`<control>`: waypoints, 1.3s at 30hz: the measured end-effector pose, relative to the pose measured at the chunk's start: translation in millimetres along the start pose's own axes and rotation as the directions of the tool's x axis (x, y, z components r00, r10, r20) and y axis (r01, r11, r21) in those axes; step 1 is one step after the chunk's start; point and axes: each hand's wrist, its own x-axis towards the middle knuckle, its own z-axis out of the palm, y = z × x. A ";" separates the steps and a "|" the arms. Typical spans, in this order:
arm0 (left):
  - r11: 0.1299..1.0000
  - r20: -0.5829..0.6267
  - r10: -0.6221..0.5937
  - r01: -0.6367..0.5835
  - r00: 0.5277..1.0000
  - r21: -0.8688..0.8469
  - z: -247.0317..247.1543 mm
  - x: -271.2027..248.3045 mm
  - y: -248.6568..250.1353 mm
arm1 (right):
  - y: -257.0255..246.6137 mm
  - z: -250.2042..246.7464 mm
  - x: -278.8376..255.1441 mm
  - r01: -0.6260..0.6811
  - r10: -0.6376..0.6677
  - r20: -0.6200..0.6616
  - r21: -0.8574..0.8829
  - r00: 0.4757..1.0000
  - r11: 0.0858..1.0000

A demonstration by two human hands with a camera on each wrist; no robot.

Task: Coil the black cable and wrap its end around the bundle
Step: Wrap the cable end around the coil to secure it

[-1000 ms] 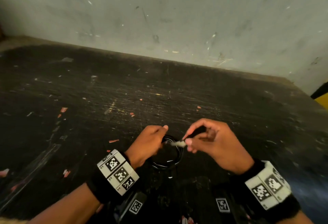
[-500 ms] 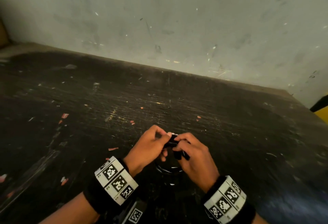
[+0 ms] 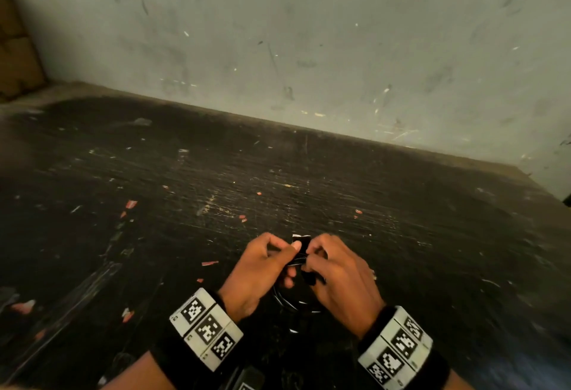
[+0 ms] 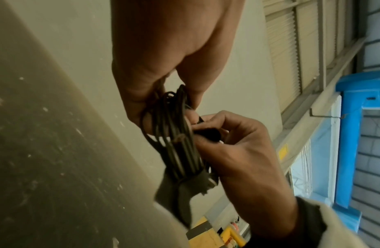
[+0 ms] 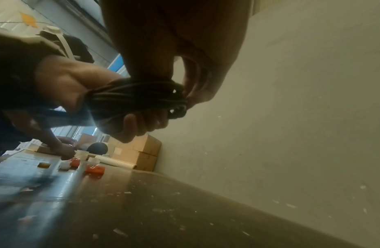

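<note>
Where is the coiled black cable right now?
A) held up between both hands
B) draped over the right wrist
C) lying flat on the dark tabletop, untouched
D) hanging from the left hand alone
A: the coiled black cable is off the dark scratched tabletop, with the left hand and the right hand each pinching the bundle from its own side.

- My head camera looks forward and down at the table (image 3: 185, 204) and wall (image 3: 309, 34).
- Each wrist camera looks along my palm, very near, up past the fingers.
- All three share the cable (image 3: 296, 304).
</note>
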 end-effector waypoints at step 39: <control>0.695 0.397 0.469 -0.607 0.789 0.386 57.9 13.9 -34.7 | 57.1 -9.7 -54.2 -0.488 0.657 0.293 0.863 0.695 0.131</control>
